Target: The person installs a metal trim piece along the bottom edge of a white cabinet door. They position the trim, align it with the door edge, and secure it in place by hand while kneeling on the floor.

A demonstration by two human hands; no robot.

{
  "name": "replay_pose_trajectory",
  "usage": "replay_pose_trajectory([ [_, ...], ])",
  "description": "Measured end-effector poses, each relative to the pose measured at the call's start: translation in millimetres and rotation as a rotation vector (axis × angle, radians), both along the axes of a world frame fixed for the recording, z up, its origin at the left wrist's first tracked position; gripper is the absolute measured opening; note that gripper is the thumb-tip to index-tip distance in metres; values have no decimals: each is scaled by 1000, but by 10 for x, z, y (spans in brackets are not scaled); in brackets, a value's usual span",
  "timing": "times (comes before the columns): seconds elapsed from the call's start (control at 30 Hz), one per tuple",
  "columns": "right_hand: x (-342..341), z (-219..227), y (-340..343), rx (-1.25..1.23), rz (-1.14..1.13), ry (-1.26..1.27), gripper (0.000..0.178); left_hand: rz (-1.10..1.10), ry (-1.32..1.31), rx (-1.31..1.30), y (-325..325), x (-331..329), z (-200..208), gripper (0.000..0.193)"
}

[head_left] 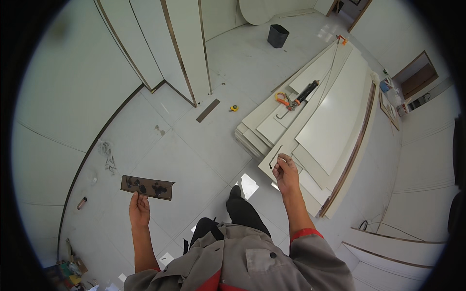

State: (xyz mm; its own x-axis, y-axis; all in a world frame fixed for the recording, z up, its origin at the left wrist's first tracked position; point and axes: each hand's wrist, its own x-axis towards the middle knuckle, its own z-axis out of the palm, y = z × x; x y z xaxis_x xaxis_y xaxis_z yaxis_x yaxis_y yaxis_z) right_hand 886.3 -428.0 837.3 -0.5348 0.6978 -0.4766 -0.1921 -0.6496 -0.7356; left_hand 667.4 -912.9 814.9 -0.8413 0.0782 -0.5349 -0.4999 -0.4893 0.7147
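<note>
My left hand (139, 211) pinches the lower edge of a brown rectangular strip piece (162, 193), held out above the floor at the left. Black glue-like blobs are smeared across its face. My right hand (286, 174) is raised near the close end of a stack of white panels (330, 131). Its fingers are closed together beside a thin dark bent piece (275, 157); whether they grip it is hard to make out. Farther up the stack lies a black and orange caulking gun (307, 92), next to an orange ring-shaped item (281, 98).
On the tiled floor ahead lie a brown strip (208, 110) and a yellow tape measure (234, 108). A dark bin (278, 36) stands beyond them. White wall panels (184, 53) rise at the left. A small cylinder (82, 203) and clutter (70, 269) lie lower left.
</note>
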Motion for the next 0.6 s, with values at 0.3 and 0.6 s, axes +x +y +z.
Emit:
replay_pose_trajectory([
  [0.3, -1834, -133, 1243, -60, 122, -59, 27, 112, -80, 32, 1014, -1490, -298, 21],
  [0.6, -3310, -461, 1929, 61, 154, -390, 12, 35, -151, -17, 1562, -3301, -785, 25],
])
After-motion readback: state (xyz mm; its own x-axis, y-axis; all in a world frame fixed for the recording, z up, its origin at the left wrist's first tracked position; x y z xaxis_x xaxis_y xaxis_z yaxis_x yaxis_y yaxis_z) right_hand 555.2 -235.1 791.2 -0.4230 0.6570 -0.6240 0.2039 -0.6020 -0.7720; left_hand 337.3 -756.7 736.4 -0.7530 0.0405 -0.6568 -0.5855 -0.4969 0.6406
